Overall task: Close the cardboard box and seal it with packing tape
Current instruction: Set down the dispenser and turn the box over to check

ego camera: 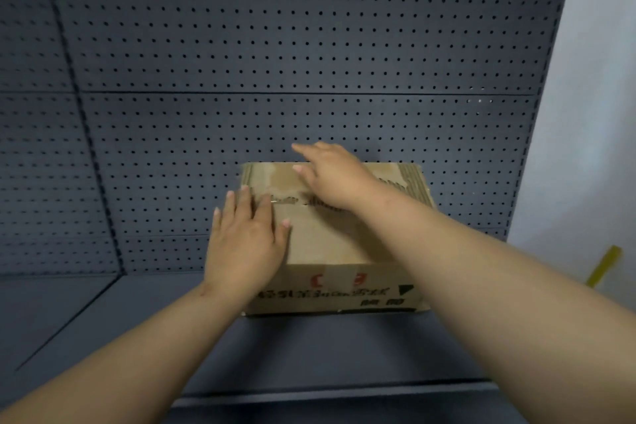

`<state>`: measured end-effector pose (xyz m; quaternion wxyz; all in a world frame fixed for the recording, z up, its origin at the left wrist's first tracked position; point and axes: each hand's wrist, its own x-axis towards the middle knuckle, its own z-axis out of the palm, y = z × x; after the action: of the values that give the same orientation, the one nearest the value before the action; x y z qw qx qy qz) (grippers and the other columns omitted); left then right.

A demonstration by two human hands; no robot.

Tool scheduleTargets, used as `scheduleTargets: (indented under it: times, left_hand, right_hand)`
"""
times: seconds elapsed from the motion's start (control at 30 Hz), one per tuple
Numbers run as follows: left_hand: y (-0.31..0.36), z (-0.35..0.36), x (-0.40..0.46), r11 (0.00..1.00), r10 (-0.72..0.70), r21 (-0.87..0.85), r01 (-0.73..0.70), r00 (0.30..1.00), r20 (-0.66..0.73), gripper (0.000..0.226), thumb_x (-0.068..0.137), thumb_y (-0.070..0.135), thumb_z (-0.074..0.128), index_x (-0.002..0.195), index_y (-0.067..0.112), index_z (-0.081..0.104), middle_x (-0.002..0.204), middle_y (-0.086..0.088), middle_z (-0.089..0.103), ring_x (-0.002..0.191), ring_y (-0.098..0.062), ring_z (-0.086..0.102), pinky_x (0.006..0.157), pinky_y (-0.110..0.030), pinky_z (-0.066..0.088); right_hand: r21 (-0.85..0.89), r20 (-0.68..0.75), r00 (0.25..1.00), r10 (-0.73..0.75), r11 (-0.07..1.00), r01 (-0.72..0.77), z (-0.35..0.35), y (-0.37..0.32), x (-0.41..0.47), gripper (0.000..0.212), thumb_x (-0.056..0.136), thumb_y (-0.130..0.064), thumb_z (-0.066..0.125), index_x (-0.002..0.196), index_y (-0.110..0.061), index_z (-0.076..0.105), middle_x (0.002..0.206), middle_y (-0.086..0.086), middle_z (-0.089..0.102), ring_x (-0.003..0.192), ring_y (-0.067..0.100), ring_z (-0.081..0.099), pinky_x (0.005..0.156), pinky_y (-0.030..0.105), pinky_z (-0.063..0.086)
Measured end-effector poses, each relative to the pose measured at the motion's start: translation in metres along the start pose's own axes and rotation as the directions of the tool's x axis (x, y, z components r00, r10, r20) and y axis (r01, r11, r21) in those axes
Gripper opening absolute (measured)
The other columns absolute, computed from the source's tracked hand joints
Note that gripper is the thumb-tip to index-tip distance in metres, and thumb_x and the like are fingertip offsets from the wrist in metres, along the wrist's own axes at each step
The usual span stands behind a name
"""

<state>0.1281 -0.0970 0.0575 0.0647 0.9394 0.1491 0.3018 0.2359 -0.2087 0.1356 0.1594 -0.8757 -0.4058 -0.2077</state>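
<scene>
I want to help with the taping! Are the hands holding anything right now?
Nothing is gripped. The left hand lies flat on the box top, and the right hand reaches over its far flap with straight fingers.

One cardboard box (330, 244), two hands, left (246, 244) and right (335, 175).

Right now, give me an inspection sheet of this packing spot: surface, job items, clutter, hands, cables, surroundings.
Surface: dark shelf, box sits on it.
Job items: cardboard box, flaps down, torn old tape along the seam; no tape roll seen.
Clutter: yellow strip at right edge, too blurred to identify.
Hands: left hand flat on the box top; right hand flat, fingers reaching past the far edge.
Cables: nothing seen.
Surroundings: dark pegboard behind and left; pale wall right.
</scene>
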Motion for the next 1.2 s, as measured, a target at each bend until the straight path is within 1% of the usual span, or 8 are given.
scheduleTargets:
  times: [0.17, 0.33, 0.43, 0.57, 0.7, 0.83, 1.0, 1.2]
  left_hand:
    - [-0.013, 0.004, -0.012, 0.95, -0.114, -0.284, 0.129, 0.991, 0.068, 0.072, 0.097, 0.044, 0.034, 0.149, 0.008, -0.001, 0.158, -0.012, -0.002, 0.146, -0.023, -0.004, 0.116, -0.034, 0.008]
    - [-0.019, 0.008, -0.019, 0.897, -0.108, -0.427, 0.115, 0.993, 0.039, 0.079, 0.093, 0.045, 0.043, 0.149, 0.007, 0.001, 0.159, -0.007, 0.001, 0.145, -0.014, 0.004, 0.11, -0.017, 0.008]
    - [-0.021, 0.009, -0.027, 0.862, -0.107, -0.494, 0.109, 0.994, 0.031, 0.085, 0.091, 0.043, 0.051, 0.149, 0.005, 0.003, 0.158, -0.008, 0.006, 0.145, -0.014, 0.008, 0.101, -0.007, 0.005]
    - [-0.024, 0.01, -0.035, 0.823, -0.125, -0.556, 0.118, 0.992, 0.025, 0.089, 0.087, 0.042, 0.057, 0.149, 0.007, 0.005, 0.155, -0.008, 0.021, 0.141, -0.017, 0.022, 0.107, -0.018, 0.022]
    - [-0.024, 0.009, -0.038, 0.792, -0.131, -0.597, 0.129, 0.991, 0.04, 0.087, 0.087, 0.041, 0.058, 0.149, 0.01, 0.005, 0.153, -0.003, 0.024, 0.138, -0.014, 0.026, 0.099, -0.015, 0.024]
    - [-0.027, 0.011, -0.037, 0.777, -0.12, -0.616, 0.128, 0.991, 0.055, 0.086, 0.087, 0.043, 0.056, 0.15, 0.012, 0.005, 0.152, -0.002, 0.025, 0.137, -0.014, 0.028, 0.1, -0.019, 0.028]
    - [-0.028, 0.012, -0.04, 0.757, -0.117, -0.641, 0.127, 0.991, 0.059, 0.088, 0.088, 0.044, 0.055, 0.15, 0.015, -0.001, 0.154, 0.0, 0.02, 0.138, -0.013, 0.025, 0.097, -0.018, 0.028]
    - [-0.037, 0.016, -0.042, 0.716, -0.057, -0.691, 0.102, 0.995, 0.088, 0.089, 0.085, 0.045, 0.058, 0.15, 0.02, 0.001, 0.156, 0.004, 0.017, 0.14, -0.009, 0.021, 0.094, -0.009, 0.02]
  right_hand:
    - [-0.074, 0.102, 0.978, -0.182, 0.979, 0.19, 0.025, -0.038, 0.026, 0.045, 0.101, -0.033, 0.033, 0.145, -0.023, 0.033, 0.149, 0.001, 0.036, 0.136, 0.023, 0.03, 0.109, 0.036, 0.024]
    - [-0.156, 0.197, 0.954, -0.228, 0.953, 0.26, 0.038, -0.051, 0.045, 0.043, 0.102, -0.034, 0.029, 0.143, -0.021, 0.036, 0.152, -0.002, 0.031, 0.141, 0.018, 0.023, 0.112, 0.031, 0.015]
    - [-0.166, 0.196, 0.948, -0.252, 0.944, 0.285, 0.041, -0.053, 0.049, 0.041, 0.102, -0.035, 0.03, 0.136, -0.02, 0.046, 0.148, -0.001, 0.038, 0.139, 0.019, 0.027, 0.114, 0.036, 0.014]
    - [-0.191, 0.177, 0.944, -0.279, 0.931, 0.311, 0.045, -0.055, 0.051, 0.036, 0.101, -0.035, 0.033, 0.115, -0.012, 0.056, 0.121, 0.001, 0.052, 0.12, 0.021, 0.043, 0.112, 0.044, 0.021]
    - [-0.191, 0.159, 0.938, -0.309, 0.922, 0.337, 0.048, -0.055, 0.051, 0.036, 0.101, -0.034, 0.033, 0.107, -0.008, 0.058, 0.112, 0.004, 0.053, 0.107, 0.024, 0.048, 0.103, 0.039, 0.033]
    - [-0.153, 0.157, 0.947, -0.279, 0.941, 0.302, 0.05, -0.053, 0.052, 0.035, 0.1, -0.036, 0.034, 0.113, -0.011, 0.055, 0.116, 0.002, 0.052, 0.11, 0.022, 0.046, 0.094, 0.037, 0.04]
    - [-0.171, 0.212, 0.955, -0.209, 0.954, 0.246, 0.049, -0.052, 0.049, 0.046, 0.1, -0.042, 0.029, 0.138, -0.018, 0.041, 0.151, -0.004, 0.03, 0.136, 0.019, 0.029, 0.107, 0.034, 0.026]
    - [-0.197, 0.191, 0.968, -0.165, 0.959, 0.202, 0.055, -0.058, 0.054, 0.04, 0.1, -0.039, 0.028, 0.115, -0.009, 0.051, 0.119, 0.005, 0.05, 0.11, 0.021, 0.046, 0.09, 0.032, 0.033]
